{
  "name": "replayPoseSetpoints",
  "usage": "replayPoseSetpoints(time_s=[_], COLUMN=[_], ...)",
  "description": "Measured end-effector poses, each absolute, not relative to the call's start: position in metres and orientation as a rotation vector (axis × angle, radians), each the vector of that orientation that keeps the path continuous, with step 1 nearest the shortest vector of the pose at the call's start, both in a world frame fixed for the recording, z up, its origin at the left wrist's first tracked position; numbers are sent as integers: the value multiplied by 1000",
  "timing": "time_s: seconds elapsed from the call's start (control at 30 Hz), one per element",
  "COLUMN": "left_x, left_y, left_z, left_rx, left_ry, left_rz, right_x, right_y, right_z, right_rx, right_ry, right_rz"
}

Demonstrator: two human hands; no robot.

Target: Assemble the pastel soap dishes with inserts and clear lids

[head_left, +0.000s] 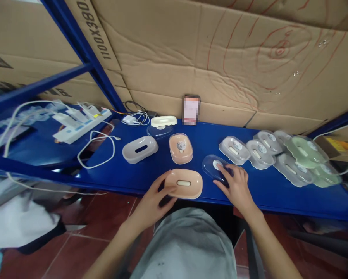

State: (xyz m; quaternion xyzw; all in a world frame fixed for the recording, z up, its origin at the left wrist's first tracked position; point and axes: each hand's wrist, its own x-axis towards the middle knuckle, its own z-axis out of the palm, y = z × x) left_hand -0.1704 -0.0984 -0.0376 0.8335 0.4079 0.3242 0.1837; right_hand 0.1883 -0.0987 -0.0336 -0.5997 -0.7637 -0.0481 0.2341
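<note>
My left hand (155,199) grips the left end of a peach soap-dish piece (185,183) lying upside down at the front edge of the blue shelf (267,190). My right hand (235,186) rests its fingers on a clear oval lid (213,166) just right of that piece. Behind them stand an assembled peach soap dish (180,147), a grey upturned dish piece (140,148) and a cream dish on a clear lid (163,123).
To the right lie several clear lids (258,152) and pale green dish parts (306,151). A white power strip (81,122) with cables (98,149) lies at the left. A phone (190,109) leans on the cardboard back wall (220,58). Red floor tiles lie below.
</note>
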Motion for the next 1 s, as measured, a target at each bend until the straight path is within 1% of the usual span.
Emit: replayPoseSetpoints(time_s=[0.17,0.27,0.37,0.53,0.7,0.9,1.0], left_x=[-143,-129,-127,-135,-134,-134,-134], left_y=[-85,-77,-73,-71,-71,-71,-71], left_z=[-41,-45,-51,-49,-39,-37,-37], left_rx=[2211,2090,2012,1989,2004,2032,2036], left_ry=[1119,1097,1079,1078,1069,1019,1022], left_rz=[876,852,835,869,837,786,768], right_x=[196,178,153,137,140,136,137], right_y=[-138,-143,-136,-118,-112,-123,-125], right_z=[-30,-21,-15,-13,-10,-14,-12], right_rx=[-1575,-1420,-1263,-1181,-1210,-1152,-1174], right_ry=[-1816,-2047,-2336,-2503,-2548,-2541,-2536], right_rz=[146,218,137,-50,-70,-207,-181])
